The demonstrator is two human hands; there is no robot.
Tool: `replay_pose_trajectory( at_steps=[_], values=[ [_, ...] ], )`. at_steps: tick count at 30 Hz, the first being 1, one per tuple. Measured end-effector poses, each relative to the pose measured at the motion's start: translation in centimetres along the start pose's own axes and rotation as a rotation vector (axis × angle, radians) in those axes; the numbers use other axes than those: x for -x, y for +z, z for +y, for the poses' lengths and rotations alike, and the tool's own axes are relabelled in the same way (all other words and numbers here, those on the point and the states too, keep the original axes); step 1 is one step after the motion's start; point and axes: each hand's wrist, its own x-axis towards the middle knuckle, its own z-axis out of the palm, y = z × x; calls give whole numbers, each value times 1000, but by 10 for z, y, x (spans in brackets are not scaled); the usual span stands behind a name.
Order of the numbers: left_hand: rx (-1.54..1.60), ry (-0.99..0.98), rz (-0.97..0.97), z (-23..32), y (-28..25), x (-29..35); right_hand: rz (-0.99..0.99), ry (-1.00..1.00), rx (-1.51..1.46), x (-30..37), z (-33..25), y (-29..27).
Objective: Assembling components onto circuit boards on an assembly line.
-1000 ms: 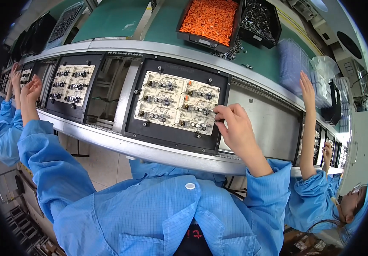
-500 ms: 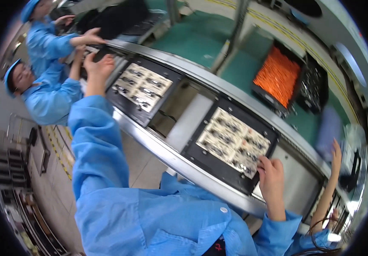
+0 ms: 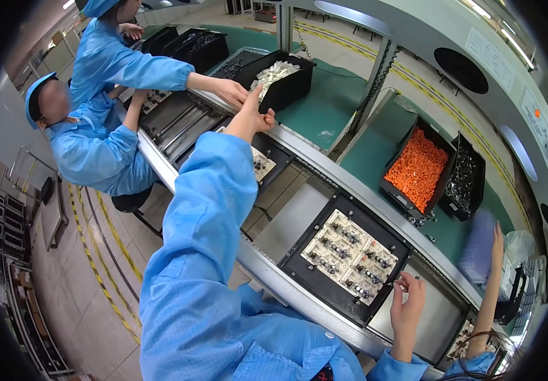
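The view has swung toward the left over the past second, and the left hand (image 3: 253, 117) has gone from the left part of the frame, above the line, to a black bin (image 3: 290, 89) of white parts (image 3: 279, 73) at the upper centre, which was not plainly in sight before. It is now at the near end of that bin, palm partly turned up and fingers loosely curled, with a co-worker's hand (image 3: 229, 92) right beside it; whether it grasps a part or is free, I cannot tell. The right hand (image 3: 399, 287) was pinching at the right edge of the pale circuit board panel (image 3: 350, 254) a second ago; now it is raised just beside that edge, thumb and forefinger bent toward each other, and whether anything small sits between them is unclear. The panel lies in its black fixture (image 3: 328, 287) on the metal line, right of centre in the frame, with small dark components standing on it. As a judgement, this means the work is split for the moment between two places, the left arm stretched to the parts and the right hand near the panel. Orange parts (image 3: 417, 168) fill another bin at the right, on the green desk (image 3: 321, 109).
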Motion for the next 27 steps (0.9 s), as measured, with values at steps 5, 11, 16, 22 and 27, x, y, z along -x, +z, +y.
replay_pose_trajectory(
  at_steps=[5,11,16,22,27],
  values=[
    [210,222,197,-10,18,-75,41,103,27,16,23,-14],
    [327,123,110,-12,7,-69,42,199,-13,4,57,-24],
    [256,74,63,-33,13,-31,95,76,35,-70,100,-16],
    [175,-99,-44,-96,40,-1,186,20,261,-145,160,14],
    [108,-113,-145,-129,54,-9,205,148,71,-169,159,25]
  ],
)
